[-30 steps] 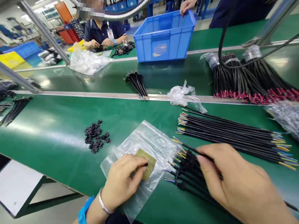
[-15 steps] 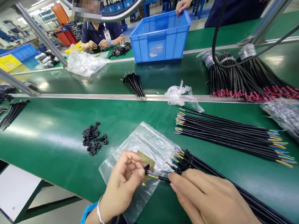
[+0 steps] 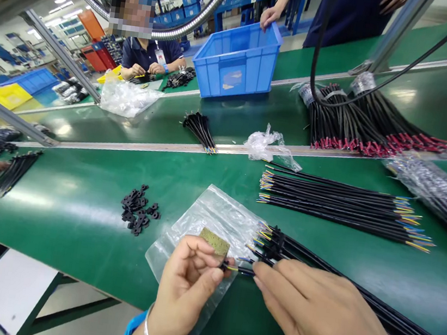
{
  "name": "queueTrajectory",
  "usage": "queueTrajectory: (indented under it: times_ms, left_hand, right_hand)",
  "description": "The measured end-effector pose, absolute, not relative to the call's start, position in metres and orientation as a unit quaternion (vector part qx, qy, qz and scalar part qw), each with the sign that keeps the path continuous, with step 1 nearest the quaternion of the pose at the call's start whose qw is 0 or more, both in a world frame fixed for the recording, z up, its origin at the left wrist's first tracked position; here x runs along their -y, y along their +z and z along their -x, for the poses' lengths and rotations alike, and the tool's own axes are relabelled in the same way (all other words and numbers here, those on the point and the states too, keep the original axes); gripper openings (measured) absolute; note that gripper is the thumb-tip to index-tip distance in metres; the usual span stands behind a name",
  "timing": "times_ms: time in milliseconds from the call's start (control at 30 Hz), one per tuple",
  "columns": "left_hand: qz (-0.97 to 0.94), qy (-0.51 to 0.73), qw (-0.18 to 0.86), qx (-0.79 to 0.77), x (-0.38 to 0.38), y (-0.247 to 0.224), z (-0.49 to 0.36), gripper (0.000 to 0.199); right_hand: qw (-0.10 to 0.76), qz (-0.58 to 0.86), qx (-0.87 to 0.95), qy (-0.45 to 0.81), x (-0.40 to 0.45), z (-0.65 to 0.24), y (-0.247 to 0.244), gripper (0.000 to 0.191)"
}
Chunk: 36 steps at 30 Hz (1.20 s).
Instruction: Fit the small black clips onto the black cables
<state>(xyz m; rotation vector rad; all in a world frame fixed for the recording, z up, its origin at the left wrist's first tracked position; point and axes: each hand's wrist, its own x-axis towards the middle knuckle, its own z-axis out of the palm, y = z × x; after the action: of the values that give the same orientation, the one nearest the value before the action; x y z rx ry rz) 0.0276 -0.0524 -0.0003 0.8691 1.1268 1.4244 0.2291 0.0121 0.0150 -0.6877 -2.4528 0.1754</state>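
Near desk (image 3: 78,209) edge: both hands meet over a clear bag (image 3: 207,226).
Left hand (image 3: 185,289): fingers pinched on a small black part.
Right hand (image 3: 323,318): pinching a black cable (image 3: 240,270), its end at the part.
Beside: cable bundle (image 3: 355,295), loose black parts (image 3: 137,212).

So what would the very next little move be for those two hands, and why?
Probably sliding the small black part further along the cable. The left hand pinches that part right at the cable's stripped coloured tips, while the right hand pinches the cable just behind it, so the two already meet end to end.
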Motion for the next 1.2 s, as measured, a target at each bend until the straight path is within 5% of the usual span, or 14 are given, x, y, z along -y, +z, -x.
queueTrajectory:
  times_ms: [200,400,633,933,1200]
  left_hand:
    - [-0.295,0.593,0.609,-0.436,0.051,-0.005,-0.030,0.051]
    - [-0.353,0.586,0.589,-0.431,0.049,-0.012,-0.035,0.027]
    - [-0.517,0.568,0.424,-0.479,0.053,-0.006,-0.034,0.027]
    - [-0.557,0.540,0.394,-0.492,0.048,0.003,-0.038,0.026]
    - [-0.566,0.532,0.390,-0.495,0.045,0.005,-0.037,0.024]
  right_hand:
    - [0.300,0.200,0.932,0.044,-0.006,-0.230,0.011,0.019]
    - [0.318,0.202,0.926,0.019,-0.004,-0.227,0.021,0.028]
    - [0.293,0.230,0.924,0.090,0.007,-0.226,0.023,0.033]
    - [0.292,0.240,0.875,0.301,0.005,-0.220,0.021,0.025]
    - [0.246,0.253,0.884,0.305,0.002,-0.222,0.026,0.023]
